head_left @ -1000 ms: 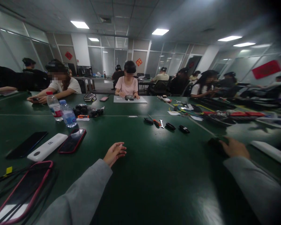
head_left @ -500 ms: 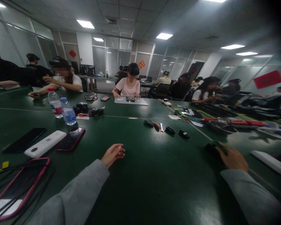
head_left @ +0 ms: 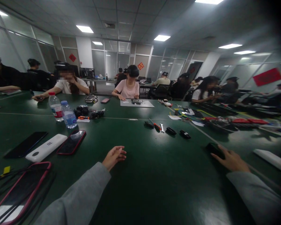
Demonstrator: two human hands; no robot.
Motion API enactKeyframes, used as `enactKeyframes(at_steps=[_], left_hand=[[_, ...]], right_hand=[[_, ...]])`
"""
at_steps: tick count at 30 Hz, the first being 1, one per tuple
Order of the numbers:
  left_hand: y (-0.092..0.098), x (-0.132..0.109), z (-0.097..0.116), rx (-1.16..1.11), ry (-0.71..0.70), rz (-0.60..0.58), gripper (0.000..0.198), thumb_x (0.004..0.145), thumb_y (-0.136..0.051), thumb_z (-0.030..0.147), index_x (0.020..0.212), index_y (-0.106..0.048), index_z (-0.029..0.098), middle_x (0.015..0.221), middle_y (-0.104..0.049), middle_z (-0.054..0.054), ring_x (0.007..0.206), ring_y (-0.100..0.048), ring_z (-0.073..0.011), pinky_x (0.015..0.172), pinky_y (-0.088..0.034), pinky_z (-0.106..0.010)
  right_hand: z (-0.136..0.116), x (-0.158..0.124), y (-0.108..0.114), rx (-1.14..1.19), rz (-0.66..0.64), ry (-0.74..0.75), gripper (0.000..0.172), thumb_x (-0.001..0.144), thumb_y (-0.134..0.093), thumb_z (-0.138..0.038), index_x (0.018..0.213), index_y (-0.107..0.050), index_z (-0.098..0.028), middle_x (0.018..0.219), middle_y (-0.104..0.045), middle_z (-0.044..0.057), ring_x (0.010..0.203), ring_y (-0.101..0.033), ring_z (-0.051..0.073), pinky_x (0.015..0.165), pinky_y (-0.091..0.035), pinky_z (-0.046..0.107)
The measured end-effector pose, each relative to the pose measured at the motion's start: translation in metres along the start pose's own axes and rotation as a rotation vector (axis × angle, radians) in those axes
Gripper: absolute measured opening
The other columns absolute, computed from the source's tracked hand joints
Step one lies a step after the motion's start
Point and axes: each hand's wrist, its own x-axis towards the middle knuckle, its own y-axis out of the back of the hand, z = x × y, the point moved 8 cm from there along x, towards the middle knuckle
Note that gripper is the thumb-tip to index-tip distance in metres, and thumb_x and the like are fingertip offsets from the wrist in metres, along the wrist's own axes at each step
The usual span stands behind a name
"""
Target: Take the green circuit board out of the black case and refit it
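Observation:
My left hand hovers or rests over the green table, fingers loosely bent and apart, with nothing in it. On the right, my right hand has its thumb and fingers around a small black box-like object at the table surface; its exact kind is too dark to make out. Ahead of my hands lie a small wrench, an orange-and-black screwdriver and several black pieces, one of them a small black part.
To the left are a white power bank, a red-edged phone, a dark phone, a pink-cased phone under cables, and two bottles. Wires and red tools lie far right. A person sits opposite at a grey board.
My right hand has shifted slightly to the right, with more of the black object showing. My left hand stays nearly where it was. The grey board opposite sits further right.

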Motion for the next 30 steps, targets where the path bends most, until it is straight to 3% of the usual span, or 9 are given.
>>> enactKeyframes(at_steps=[3, 6, 10, 14, 16, 18, 21, 24, 30], left_hand=[[-0.001, -0.001, 0.001, -0.005, -0.002, 0.000, 0.034, 0.079, -0.058, 0.033, 0.105, -0.053, 0.014, 0.093, -0.061, -0.010, 0.075, -0.062, -0.0159, 0.074, -0.047, -0.034], [-0.001, -0.002, 0.002, -0.010, -0.003, 0.008, 0.034, 0.078, -0.059, 0.033, 0.106, -0.053, 0.014, 0.095, -0.061, -0.011, 0.076, -0.063, -0.0161, 0.075, -0.048, -0.035], [-0.004, -0.005, 0.006, -0.010, 0.008, 0.020, 0.036, 0.077, -0.061, 0.032, 0.106, -0.053, 0.014, 0.101, -0.060, -0.014, 0.080, -0.063, -0.0178, 0.079, -0.048, -0.037], [-0.005, -0.010, 0.011, -0.020, -0.001, 0.040, 0.047, 0.073, -0.065, 0.032, 0.115, -0.048, 0.019, 0.117, -0.054, -0.015, 0.089, -0.062, -0.0200, 0.085, -0.046, -0.039], [-0.005, -0.011, 0.012, -0.028, -0.016, 0.052, 0.056, 0.071, -0.067, 0.033, 0.121, -0.043, 0.024, 0.123, -0.050, -0.014, 0.091, -0.062, -0.0196, 0.085, -0.046, -0.039], [-0.005, -0.011, 0.012, -0.039, -0.038, 0.044, 0.062, 0.070, -0.067, 0.034, 0.125, -0.039, 0.029, 0.123, -0.049, -0.012, 0.090, -0.062, -0.0184, 0.083, -0.047, -0.038], [-0.005, -0.010, 0.013, -0.037, -0.093, 0.028, 0.064, 0.069, -0.068, 0.035, 0.125, -0.039, 0.031, 0.115, -0.054, -0.009, 0.086, -0.062, -0.0169, 0.076, -0.050, -0.033], [-0.004, -0.009, 0.013, 0.005, -0.146, 0.033, 0.055, 0.067, -0.068, 0.036, 0.118, -0.048, 0.027, 0.106, -0.057, -0.008, 0.086, -0.060, -0.0176, 0.065, -0.051, -0.027], [0.000, -0.008, 0.014, 0.005, -0.189, 0.046, 0.048, 0.068, -0.067, 0.035, 0.113, -0.053, 0.024, 0.105, -0.059, -0.008, 0.088, -0.059, -0.0185, 0.064, -0.051, -0.026]], right_hand=[[-0.001, -0.002, -0.022, -0.082, -0.205, 0.024, 0.070, 0.067, -0.068, -0.040, 0.126, -0.048, -0.009, 0.096, -0.057, 0.022, 0.075, -0.057, 0.024, 0.068, -0.039, 0.035], [-0.047, -0.019, -0.003, -0.039, -0.016, -0.005, 0.068, 0.074, -0.058, -0.045, 0.131, -0.042, -0.012, 0.103, -0.052, 0.022, 0.085, -0.054, 0.027, 0.068, -0.039, 0.037], [-0.188, -0.077, 0.023, 0.185, 0.142, 0.171, 0.060, 0.081, -0.047, -0.046, 0.133, -0.039, -0.018, 0.107, -0.050, 0.016, 0.093, -0.051, 0.025, 0.076, -0.041, 0.037], [-0.340, -0.151, 0.035, 0.398, 0.051, 0.431, 0.055, 0.083, -0.046, -0.039, 0.135, -0.034, -0.026, 0.114, -0.047, 0.010, 0.100, -0.049, 0.023, 0.081, -0.044, 0.037], [-0.398, -0.186, 0.042, 0.472, -0.005, 0.563, 0.054, 0.085, -0.045, -0.035, 0.136, -0.032, -0.026, 0.115, -0.047, 0.009, 0.102, -0.048, 0.023, 0.084, -0.044, 0.036], [-0.436, -0.215, 0.048, 0.518, -0.046, 0.671, 0.052, 0.086, -0.044, -0.031, 0.136, -0.032, -0.027, 0.115, -0.047, 0.009, 0.103, -0.048, 0.022, 0.086, -0.044, 0.037], [-0.466, -0.244, 0.052, 0.520, -0.111, 0.801, 0.051, 0.086, -0.043, -0.028, 0.136, -0.031, -0.026, 0.117, -0.047, 0.009, 0.106, -0.047, 0.024, 0.088, -0.043, 0.040], [-0.473, -0.258, 0.052, 0.527, -0.165, 0.856, 0.052, 0.086, -0.044, -0.027, 0.135, -0.031, -0.023, 0.121, -0.047, 0.010, 0.108, -0.045, 0.025, 0.090, -0.042, 0.042], [-0.465, -0.253, 0.052, 0.801, -0.253, 0.744, 0.055, 0.079, -0.056, -0.034, 0.129, -0.036, -0.022, 0.120, -0.047, 0.009, 0.112, -0.044, 0.024, 0.096, -0.039, 0.044]])
